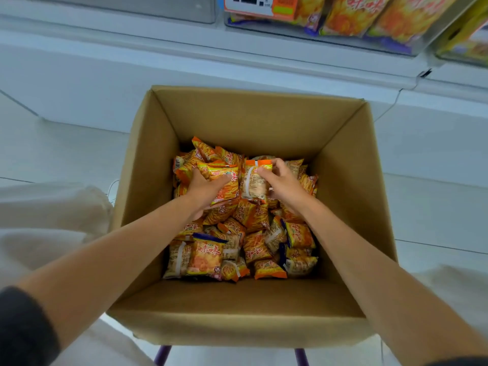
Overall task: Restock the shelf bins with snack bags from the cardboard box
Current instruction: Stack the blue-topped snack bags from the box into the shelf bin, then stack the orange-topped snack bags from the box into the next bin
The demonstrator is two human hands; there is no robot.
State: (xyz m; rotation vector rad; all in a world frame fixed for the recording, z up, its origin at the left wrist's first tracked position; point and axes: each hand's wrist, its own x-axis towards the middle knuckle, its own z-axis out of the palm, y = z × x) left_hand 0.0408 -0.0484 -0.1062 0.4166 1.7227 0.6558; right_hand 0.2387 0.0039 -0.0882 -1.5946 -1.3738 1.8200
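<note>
Nearest you, just under the near wall of the cardboard box point(237, 326), two purple legs point(161, 355) stick out from whatever carries it. To the left of the box lies a fold of pale cloth point(52, 212). Your bare forearms reach over the near wall and down into the box.

On the box bottom a heap of snack bags point(250, 241) lies loose, mostly orange, a few with blue edges. It is piled higher toward the far wall.

Above the far half of that heap, inside the box, your left hand point(204, 190) grips an orange bag point(221, 178) with its printed front up. The fingers are curled behind the bag and mostly hidden. Just beside it, toward the right wall of the box, your right hand point(284, 184) pinches a second bag point(254, 180) near its top edge between thumb and fingertips, its pale back seam facing you. The two bags nearly touch.

Beyond the far wall of the box the white floor point(66, 154) meets the shelf base. Higher still past the box, a clear shelf bin point(427, 35) holds larger orange packs point(351, 14), with a price tag point(250, 3) on its front.
</note>
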